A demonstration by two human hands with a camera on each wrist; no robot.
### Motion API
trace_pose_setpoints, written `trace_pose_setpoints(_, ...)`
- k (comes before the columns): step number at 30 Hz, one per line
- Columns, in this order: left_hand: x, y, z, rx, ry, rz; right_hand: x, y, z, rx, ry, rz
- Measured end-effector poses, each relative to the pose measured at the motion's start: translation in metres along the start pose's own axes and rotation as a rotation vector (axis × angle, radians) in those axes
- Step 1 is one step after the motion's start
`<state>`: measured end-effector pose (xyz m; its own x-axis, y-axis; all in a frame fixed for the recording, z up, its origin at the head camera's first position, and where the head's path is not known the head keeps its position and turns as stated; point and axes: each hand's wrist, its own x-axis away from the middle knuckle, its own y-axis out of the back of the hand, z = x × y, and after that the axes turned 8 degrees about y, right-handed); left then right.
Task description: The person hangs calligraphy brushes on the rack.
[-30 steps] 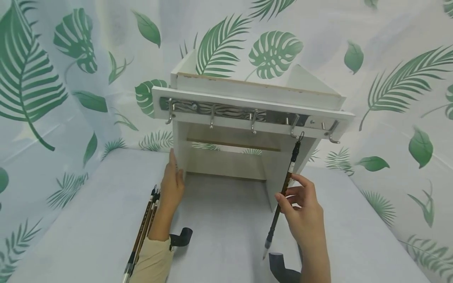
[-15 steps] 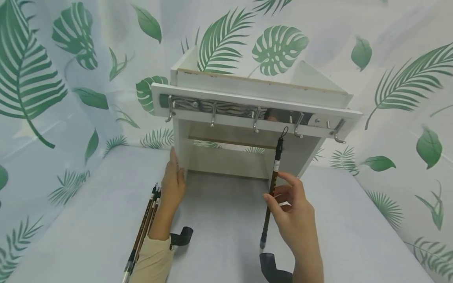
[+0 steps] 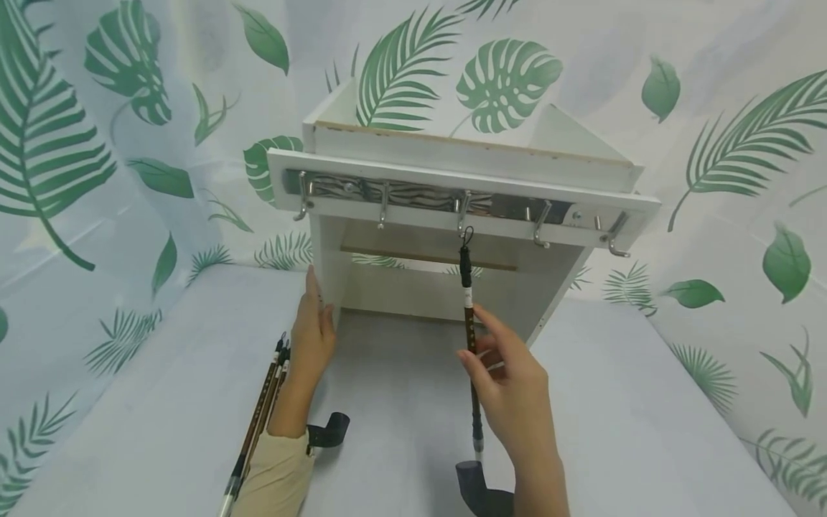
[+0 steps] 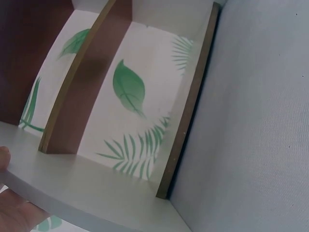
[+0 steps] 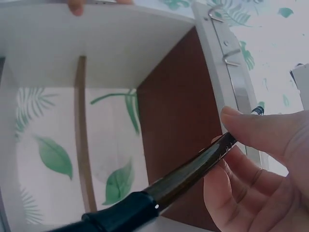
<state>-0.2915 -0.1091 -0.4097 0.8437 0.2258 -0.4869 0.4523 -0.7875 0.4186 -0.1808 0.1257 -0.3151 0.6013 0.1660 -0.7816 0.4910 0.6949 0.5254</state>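
My right hand [image 3: 513,391] pinches a calligraphy brush [image 3: 469,323] by its brown handle, between thumb and fingers. The brush stands nearly upright, bristles down. Its black cord loop [image 3: 467,234] overlaps the tip of the middle metal hook [image 3: 464,208] in the head view. Several such hooks line a rail [image 3: 413,194] along the front of a white shelf unit [image 3: 472,161]. My left hand [image 3: 312,334] holds the unit's left side panel [image 4: 116,188], thumb over the inner side and fingers outside, as the left wrist view shows.
Several more calligraphy brushes [image 3: 258,409] lie side by side on the pale tabletop [image 3: 388,402], left of my left forearm and partly behind its sleeve [image 3: 278,467]. A leaf-patterned sheet [image 3: 601,64] hangs behind and around the table.
My right hand has moved left with the brush, from near the fourth hook to the middle one, and the brush has become more upright. My left hand stays at the side panel.
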Motion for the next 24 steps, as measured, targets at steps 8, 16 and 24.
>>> trace_pose_setpoints(8, -0.0006, -0.0002, 0.0006, 0.007, 0.008, 0.009, -0.0003, -0.0012, -0.0009, 0.026, -0.028, 0.029)
trace_pose_setpoints(16, -0.0006, 0.0011, 0.0022, 0.012, 0.013, 0.012, -0.0014, -0.0017, -0.0015, 0.041, -0.026, 0.042)
trace_pose_setpoints(24, -0.0005, 0.0002, 0.0020, 0.000, 0.006, 0.012, -0.0004, -0.0021, -0.0026, 0.056, -0.065, 0.067)
